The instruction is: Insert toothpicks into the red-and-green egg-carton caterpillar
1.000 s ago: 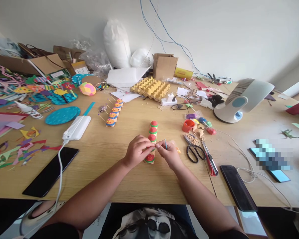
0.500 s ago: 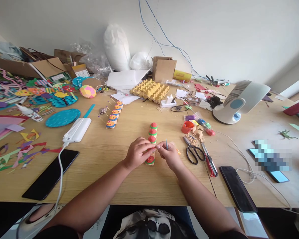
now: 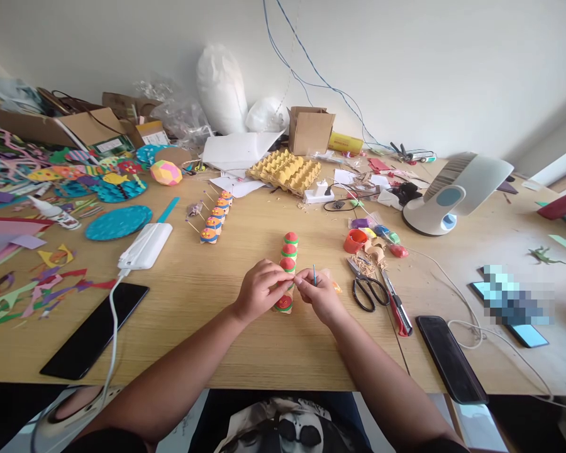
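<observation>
On a pale wood-grain tabletop (image 3: 207, 302) set against a plain white wall (image 3: 453, 69), the left hand (image 3: 260, 290) and right hand (image 3: 321, 294) meet at the near middle, fingertips pinched together over a row of red-and-green domed caps (image 3: 288, 255) that runs away from the person. The right hand is closed on a thin blue stick (image 3: 314, 275) pointing upward; the left hand's fingers are narrow, pinching at the same spot, though what they grip is hidden. Just right of the hands lie black-handled scissors (image 3: 368, 288) and a red utility knife (image 3: 399, 308), with a dark phone (image 3: 450, 357) nearer the front edge. A white desk fan (image 3: 455, 192) stands further right. Behind the caps sits a yellow egg tray (image 3: 285, 168) and a small open cardboard box (image 3: 310, 130). Coloured paper cut-outs (image 3: 51, 182) crowd the left side, beside a white power bank (image 3: 146, 245) and another dark phone (image 3: 94, 330).
</observation>
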Action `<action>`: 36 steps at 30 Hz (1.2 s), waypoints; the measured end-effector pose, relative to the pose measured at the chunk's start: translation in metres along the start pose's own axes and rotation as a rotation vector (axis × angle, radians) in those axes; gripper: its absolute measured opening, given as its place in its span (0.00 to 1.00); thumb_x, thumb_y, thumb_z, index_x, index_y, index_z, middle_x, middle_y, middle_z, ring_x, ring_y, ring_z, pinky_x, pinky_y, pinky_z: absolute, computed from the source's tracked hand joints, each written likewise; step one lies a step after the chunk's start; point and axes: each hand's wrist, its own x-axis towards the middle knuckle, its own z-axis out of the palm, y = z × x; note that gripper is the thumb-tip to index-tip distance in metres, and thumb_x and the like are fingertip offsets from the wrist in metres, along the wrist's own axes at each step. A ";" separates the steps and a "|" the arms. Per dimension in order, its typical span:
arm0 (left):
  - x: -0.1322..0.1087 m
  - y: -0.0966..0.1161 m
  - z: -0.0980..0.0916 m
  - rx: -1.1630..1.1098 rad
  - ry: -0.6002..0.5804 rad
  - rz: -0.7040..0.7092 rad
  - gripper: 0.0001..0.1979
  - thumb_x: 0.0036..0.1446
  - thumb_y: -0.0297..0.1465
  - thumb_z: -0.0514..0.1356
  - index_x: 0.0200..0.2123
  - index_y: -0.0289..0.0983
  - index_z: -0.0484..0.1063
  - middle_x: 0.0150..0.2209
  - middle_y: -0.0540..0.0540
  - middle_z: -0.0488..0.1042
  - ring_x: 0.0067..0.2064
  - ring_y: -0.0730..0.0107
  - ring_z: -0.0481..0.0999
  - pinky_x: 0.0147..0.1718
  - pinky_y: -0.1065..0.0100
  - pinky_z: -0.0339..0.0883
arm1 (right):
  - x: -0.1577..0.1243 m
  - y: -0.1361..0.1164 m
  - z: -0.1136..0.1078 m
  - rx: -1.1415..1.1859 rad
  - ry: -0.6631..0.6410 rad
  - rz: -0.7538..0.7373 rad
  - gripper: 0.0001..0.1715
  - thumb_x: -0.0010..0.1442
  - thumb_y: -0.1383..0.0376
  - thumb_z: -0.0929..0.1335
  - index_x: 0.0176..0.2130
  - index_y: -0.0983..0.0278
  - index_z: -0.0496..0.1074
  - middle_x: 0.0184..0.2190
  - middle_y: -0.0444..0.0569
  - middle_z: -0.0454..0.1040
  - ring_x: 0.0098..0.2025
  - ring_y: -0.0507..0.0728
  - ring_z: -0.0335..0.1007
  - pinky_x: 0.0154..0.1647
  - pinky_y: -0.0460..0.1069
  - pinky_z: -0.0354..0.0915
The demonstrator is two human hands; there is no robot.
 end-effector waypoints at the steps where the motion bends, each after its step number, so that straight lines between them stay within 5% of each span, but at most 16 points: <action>1: 0.000 0.000 0.000 0.001 0.000 -0.001 0.07 0.63 0.26 0.65 0.45 0.40 0.78 0.36 0.47 0.80 0.37 0.68 0.74 0.39 0.64 0.70 | 0.000 0.000 0.000 -0.003 0.005 -0.002 0.25 0.51 0.47 0.78 0.30 0.63 0.71 0.17 0.35 0.56 0.19 0.46 0.44 0.21 0.46 0.40; 23: -0.002 0.000 0.001 0.018 0.024 -0.012 0.12 0.62 0.24 0.66 0.47 0.41 0.77 0.38 0.48 0.80 0.39 0.68 0.75 0.40 0.64 0.70 | 0.000 0.001 0.000 -0.008 0.000 -0.006 0.24 0.53 0.48 0.77 0.33 0.64 0.73 0.18 0.35 0.58 0.19 0.46 0.45 0.21 0.47 0.40; 36: 0.002 0.002 -0.002 0.015 0.005 -0.012 0.06 0.65 0.27 0.64 0.44 0.41 0.79 0.35 0.47 0.81 0.37 0.68 0.74 0.38 0.64 0.70 | -0.001 -0.002 0.002 -0.003 0.001 0.021 0.25 0.51 0.47 0.78 0.33 0.63 0.72 0.18 0.35 0.56 0.20 0.46 0.44 0.21 0.47 0.39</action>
